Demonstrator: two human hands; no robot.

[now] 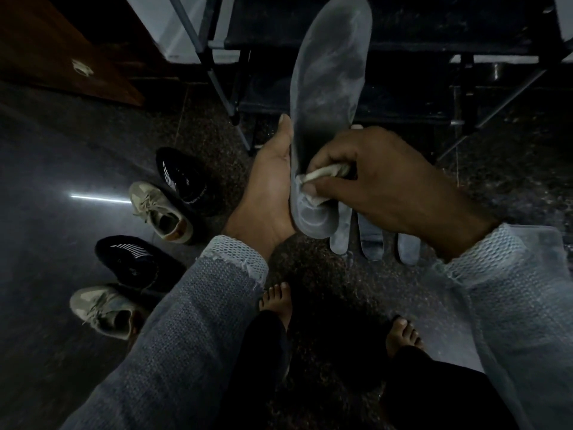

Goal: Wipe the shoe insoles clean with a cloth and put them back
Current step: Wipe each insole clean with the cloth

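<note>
My left grip (pixel 273 181) clasps the upright insole (pixel 328 103); my right grip (pixel 372 178) pinches the cloth (pixel 322 175) against its heel. Wiping is underway. Further insoles (pixel 372 237) hang behind; the shoes (pixel 161 209) wait on the floor.

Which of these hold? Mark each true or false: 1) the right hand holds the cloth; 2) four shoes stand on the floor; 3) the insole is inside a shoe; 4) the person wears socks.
1) True: the right hand pinches the cloth against the heel end of the insole.
2) True: two dark shoes and two beige shoes stand at the left.
3) False: the left hand holds the insole up in the air, out of any shoe.
4) False: both feet are bare on the floor.
</note>
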